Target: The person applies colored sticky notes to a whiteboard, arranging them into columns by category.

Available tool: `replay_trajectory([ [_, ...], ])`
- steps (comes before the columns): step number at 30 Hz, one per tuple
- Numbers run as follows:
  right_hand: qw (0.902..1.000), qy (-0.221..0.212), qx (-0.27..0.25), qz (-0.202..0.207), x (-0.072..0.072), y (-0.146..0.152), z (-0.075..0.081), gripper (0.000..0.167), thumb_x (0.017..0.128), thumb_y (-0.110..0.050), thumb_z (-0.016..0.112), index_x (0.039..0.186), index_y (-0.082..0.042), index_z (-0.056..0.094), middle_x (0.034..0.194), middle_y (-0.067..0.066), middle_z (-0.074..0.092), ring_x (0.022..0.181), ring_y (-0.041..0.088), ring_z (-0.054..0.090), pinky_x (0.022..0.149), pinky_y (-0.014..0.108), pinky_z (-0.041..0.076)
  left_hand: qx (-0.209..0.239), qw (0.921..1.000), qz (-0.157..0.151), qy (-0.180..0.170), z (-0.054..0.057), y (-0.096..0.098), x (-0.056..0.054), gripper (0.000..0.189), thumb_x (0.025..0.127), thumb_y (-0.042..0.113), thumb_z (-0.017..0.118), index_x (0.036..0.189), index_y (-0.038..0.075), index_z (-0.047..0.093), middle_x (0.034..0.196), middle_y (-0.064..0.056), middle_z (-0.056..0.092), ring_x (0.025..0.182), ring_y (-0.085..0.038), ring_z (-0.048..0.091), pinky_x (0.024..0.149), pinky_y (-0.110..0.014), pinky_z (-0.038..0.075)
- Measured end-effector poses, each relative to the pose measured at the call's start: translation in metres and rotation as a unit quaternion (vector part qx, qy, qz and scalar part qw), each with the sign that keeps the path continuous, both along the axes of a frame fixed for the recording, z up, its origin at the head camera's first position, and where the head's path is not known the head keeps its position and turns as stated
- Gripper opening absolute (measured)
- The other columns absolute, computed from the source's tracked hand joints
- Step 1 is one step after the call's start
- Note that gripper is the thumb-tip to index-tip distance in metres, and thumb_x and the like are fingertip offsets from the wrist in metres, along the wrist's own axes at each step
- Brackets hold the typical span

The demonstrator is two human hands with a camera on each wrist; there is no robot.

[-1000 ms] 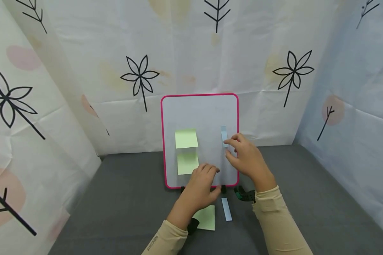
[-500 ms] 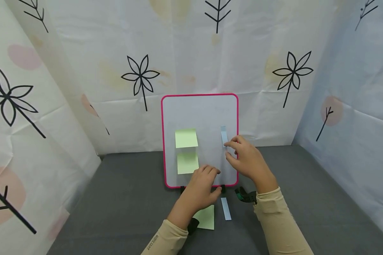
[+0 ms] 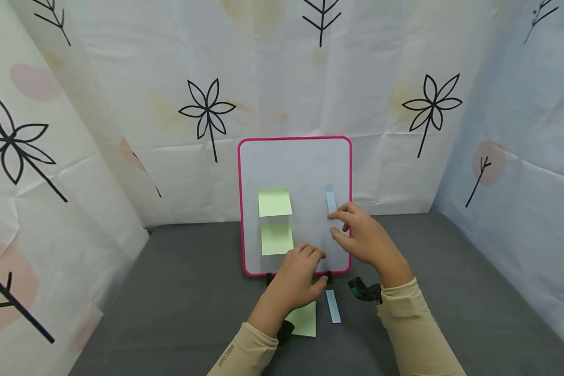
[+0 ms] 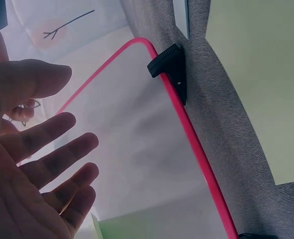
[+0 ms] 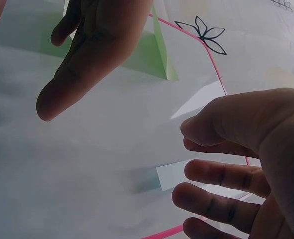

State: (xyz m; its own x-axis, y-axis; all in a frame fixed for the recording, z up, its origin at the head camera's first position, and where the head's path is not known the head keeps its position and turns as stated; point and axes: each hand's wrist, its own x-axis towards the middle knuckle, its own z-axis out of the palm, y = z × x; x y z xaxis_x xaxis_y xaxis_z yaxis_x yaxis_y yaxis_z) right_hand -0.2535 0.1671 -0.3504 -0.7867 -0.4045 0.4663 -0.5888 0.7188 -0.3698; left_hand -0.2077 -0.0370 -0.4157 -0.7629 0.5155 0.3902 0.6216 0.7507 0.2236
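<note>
A whiteboard [image 3: 305, 167] with a pink frame stands upright on the table. Near its right edge hangs a pale blue paper strip [image 3: 330, 197]. My right hand [image 3: 364, 235] is beside the strip's lower end, fingers loosely bent; in the right wrist view the strip's free end [image 5: 171, 175] shows beyond the fingertips, unpinched. Two light green sticky notes, an upper one [image 3: 274, 202] and a lower one [image 3: 277, 241], are on the board's left half. My left hand [image 3: 295, 277] hovers before the board's bottom edge, holding nothing, its fingers relaxed in the left wrist view.
On the dark grey table [image 3: 192, 292] lie another blue strip [image 3: 333, 306] and a green sticky note [image 3: 305, 319], partly hidden by the left wrist. Black feet, one of them a clip-like stand [image 4: 171, 64], support the board. Patterned cloth walls [image 3: 282, 89] enclose the table.
My right hand has drifted slightly down along the blue strip. The left hand has stayed nearly in place, and the papers have not moved.
</note>
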Motion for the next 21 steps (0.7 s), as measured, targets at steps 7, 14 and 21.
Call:
replay_trajectory([
  [7, 0.9997, -0.012, 0.003, 0.021, 0.0045, -0.0001, -0.0006, 0.028, 0.097, -0.012, 0.073, 0.123, -0.005, 0.076, 0.118, 0.012, 0.066, 0.088, 0.022, 0.062, 0.071, 0.033, 0.052, -0.005, 1.0, -0.002, 0.005, -0.0029, -0.0009, -0.0006, 0.033, 0.095, 0.027, 0.077, 0.124, 0.01, 0.072, 0.122, -0.001, 0.072, 0.123, -0.022, 0.061, 0.105, -0.044, 0.053],
  [14, 0.9992, -0.017, 0.001, 0.036, 0.0073, 0.0016, -0.0003, 0.028, 0.097, -0.012, 0.074, 0.124, -0.004, 0.076, 0.117, 0.012, 0.066, 0.088, 0.023, 0.062, 0.07, 0.032, 0.053, -0.009, 0.9999, -0.002, 0.007, -0.0034, -0.0005, -0.0008, 0.031, 0.095, 0.026, 0.077, 0.122, 0.01, 0.073, 0.121, -0.001, 0.072, 0.121, -0.022, 0.062, 0.103, -0.043, 0.053],
  [21, 0.9988, -0.021, -0.003, 0.043, 0.0089, 0.0, -0.0003, 0.029, 0.096, -0.012, 0.075, 0.124, -0.005, 0.075, 0.117, 0.011, 0.067, 0.087, 0.019, 0.062, 0.07, 0.031, 0.054, -0.009, 0.9999, -0.002, 0.009, -0.003, -0.0011, -0.0006, 0.031, 0.095, 0.026, 0.077, 0.122, 0.01, 0.073, 0.121, -0.001, 0.072, 0.12, -0.022, 0.061, 0.102, -0.042, 0.053],
])
